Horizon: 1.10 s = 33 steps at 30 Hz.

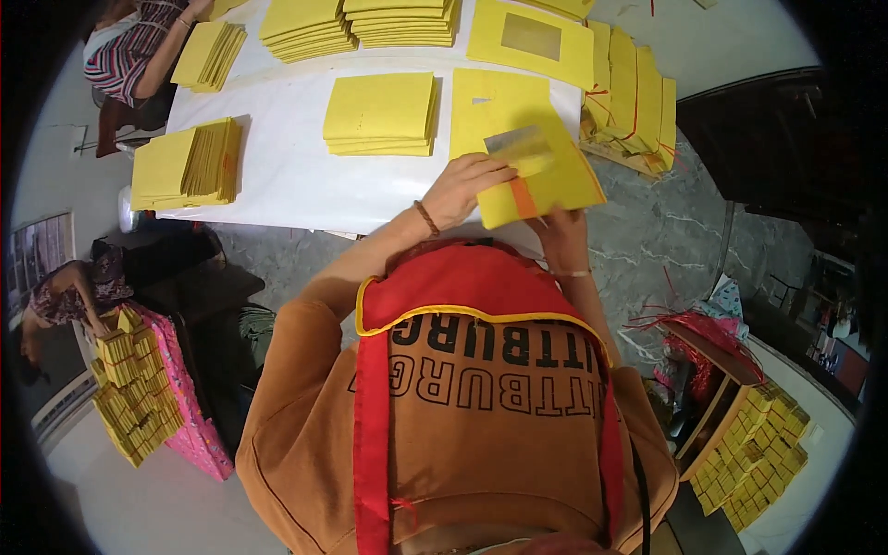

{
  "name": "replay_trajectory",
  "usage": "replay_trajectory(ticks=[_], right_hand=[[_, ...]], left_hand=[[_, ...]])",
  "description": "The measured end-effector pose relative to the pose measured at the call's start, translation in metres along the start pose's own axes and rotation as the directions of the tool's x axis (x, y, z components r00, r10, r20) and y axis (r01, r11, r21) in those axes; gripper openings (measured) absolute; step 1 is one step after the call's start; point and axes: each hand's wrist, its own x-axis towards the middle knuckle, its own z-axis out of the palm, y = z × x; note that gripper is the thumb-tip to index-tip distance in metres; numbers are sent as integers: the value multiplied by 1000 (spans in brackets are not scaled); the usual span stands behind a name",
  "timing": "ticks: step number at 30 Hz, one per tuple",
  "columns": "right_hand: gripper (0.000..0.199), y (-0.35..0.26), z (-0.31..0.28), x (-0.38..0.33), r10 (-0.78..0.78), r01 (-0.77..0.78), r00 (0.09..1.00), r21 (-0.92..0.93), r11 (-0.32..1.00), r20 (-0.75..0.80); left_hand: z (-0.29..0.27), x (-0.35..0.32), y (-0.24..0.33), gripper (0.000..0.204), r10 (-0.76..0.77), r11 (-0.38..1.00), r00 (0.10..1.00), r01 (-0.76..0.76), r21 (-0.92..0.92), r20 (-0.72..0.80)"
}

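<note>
At the near right edge of the white table a yellow paper envelope (578, 190) is held tilted, with an orange strip along one side. My left hand (467, 192) lies over its left part, fingers bent onto the paper; a yellow and grey patch by the fingertips is smeared by motion. Gripping the near edge from below is my right hand (562, 242), its fingers partly hidden by the envelope. Beneath and beyond lies another yellow envelope (467, 116). Left of it sits a short stack of yellow envelopes (379, 111).
More envelope stacks (310, 28) stand along the far side of the white table (277, 111). Bundles tied with red string (634, 92) stand off its right end. One person (139, 55) sits far left; another (74, 287) handles piled yellow bundles (139, 388). Red string (703, 347) hangs at right.
</note>
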Motion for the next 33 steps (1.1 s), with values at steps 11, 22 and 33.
replay_trajectory(ticks=[11,22,33], right_hand=[[20,-26,-37,49,-38,825,550,-550,-128,834],[38,-3,-17,69,-98,299,951,-790,535,294],[44,11,-27,83,-292,291,939,-871,396,181]], left_hand=[[-24,-22,-16,40,28,999,965,-17,-45,262],[-8,15,-15,26,-724,690,690,724,-10,1],[7,14,-40,34,-824,560,565,802,-208,-43]])
